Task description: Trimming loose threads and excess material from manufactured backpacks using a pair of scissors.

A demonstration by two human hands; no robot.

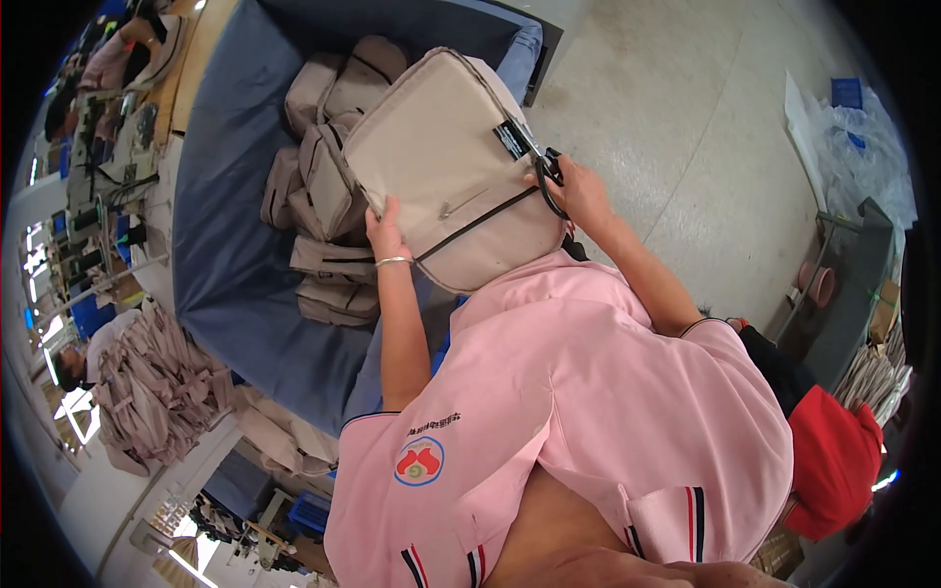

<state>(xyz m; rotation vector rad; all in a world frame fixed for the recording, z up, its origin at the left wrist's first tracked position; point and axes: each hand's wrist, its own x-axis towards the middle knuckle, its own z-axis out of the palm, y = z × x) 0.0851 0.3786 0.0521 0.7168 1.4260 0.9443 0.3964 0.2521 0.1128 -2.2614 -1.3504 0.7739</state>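
Here, left hand (386,233) pinches beige bag (421,147); right hand (578,196), opposite, holds black-handled scissors (554,170); piled bags (326,174) beside left grip.

Clear plastic sheeting (865,162) far right; pink container (817,284) below; blue crate (310,514) lower left.

Workshop; heaped bags (328,176), fabric bundle (162,380)

A large blue fabric bin (221,211) carries a loose pile of beige bags (330,181) with dark trim, several leaning against one another.
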